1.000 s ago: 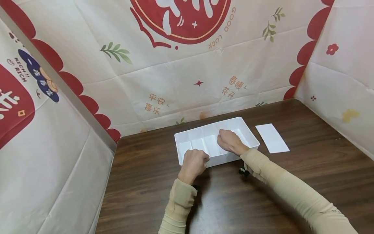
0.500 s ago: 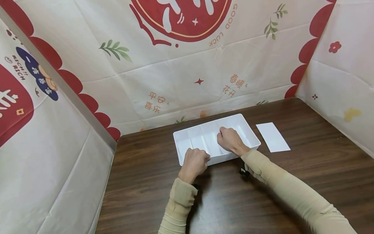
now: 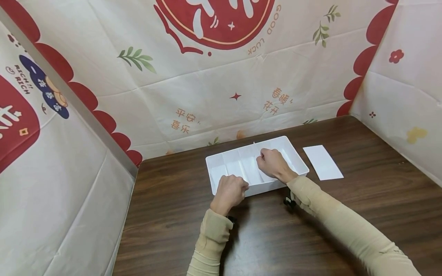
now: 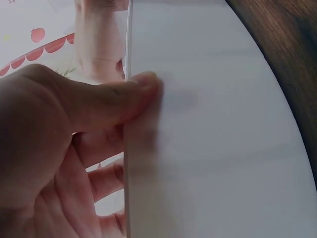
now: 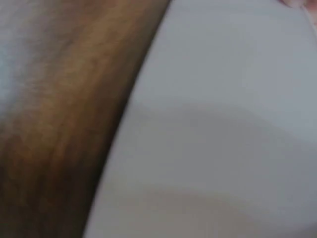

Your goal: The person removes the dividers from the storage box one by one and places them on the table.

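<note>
A shallow white plastic organizer box with thin cross dividers stands at the back of the table. My left hand grips its front wall left of the middle; in the left wrist view the thumb lies on the outer face and the fingers go behind the rim. My right hand reaches over the box, fingers curled round a white divider, whose far corner pokes above the back rim. Most of that divider is hidden by the hand. The right wrist view is filled by the box's outer wall.
Right of the box a flat white rectangular panel lies on the dark wood table. Printed cloth walls close in the table at the back, left and right.
The divider's far corner now shows above the back rim, where it did not before. My right hand has shifted very slightly; the left keeps its hold on the front wall.
</note>
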`<state>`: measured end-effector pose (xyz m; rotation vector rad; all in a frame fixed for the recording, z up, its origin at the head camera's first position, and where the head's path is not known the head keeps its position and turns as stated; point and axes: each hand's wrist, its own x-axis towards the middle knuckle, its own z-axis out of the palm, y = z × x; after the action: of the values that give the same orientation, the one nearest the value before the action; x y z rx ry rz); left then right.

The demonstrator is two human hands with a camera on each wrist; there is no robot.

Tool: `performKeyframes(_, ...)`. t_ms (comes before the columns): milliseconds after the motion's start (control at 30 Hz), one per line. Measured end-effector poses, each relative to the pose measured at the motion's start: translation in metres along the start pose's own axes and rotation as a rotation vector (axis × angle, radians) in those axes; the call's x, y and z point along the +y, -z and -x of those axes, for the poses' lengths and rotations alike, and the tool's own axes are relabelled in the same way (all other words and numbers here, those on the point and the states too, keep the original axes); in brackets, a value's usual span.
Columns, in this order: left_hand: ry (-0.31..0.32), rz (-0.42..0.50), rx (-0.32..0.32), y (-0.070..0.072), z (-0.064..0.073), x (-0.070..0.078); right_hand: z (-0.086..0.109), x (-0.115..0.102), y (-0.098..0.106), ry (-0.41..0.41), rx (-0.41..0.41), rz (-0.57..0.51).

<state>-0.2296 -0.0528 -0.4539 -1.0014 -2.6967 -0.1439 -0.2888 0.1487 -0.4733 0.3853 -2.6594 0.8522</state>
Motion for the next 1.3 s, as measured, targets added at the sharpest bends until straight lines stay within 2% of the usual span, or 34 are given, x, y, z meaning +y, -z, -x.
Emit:
performKeyframes(400, 0.015, -0.008, -0.024, 0.001, -0.002, 0.002, -0.006, -0.005, 0.017, -0.043, -0.11, 0.053)
performKeyframes(633, 0.015, -0.011, -0.02, 0.002, -0.001, 0.003, -0.012, -0.012, 0.029, -0.026, -0.116, 0.079)
performKeyframes(800, 0.012, -0.007, -0.026, 0.0, -0.001, 0.004, -0.014, -0.013, 0.035, -0.038, -0.151, 0.069)
performKeyframes(1033, 0.02, -0.008, -0.025, 0.001, -0.001, 0.004, -0.019, -0.017, 0.048, -0.005, -0.122, 0.041)
performKeyframes(1167, 0.012, -0.009, -0.016, 0.0, 0.0, 0.004, -0.021, -0.019, 0.06, -0.034, -0.136, 0.037)
performKeyframes(1300, 0.008, -0.014, 0.002, 0.0, 0.001, 0.004, -0.025, -0.019, 0.074, -0.048, -0.111, 0.023)
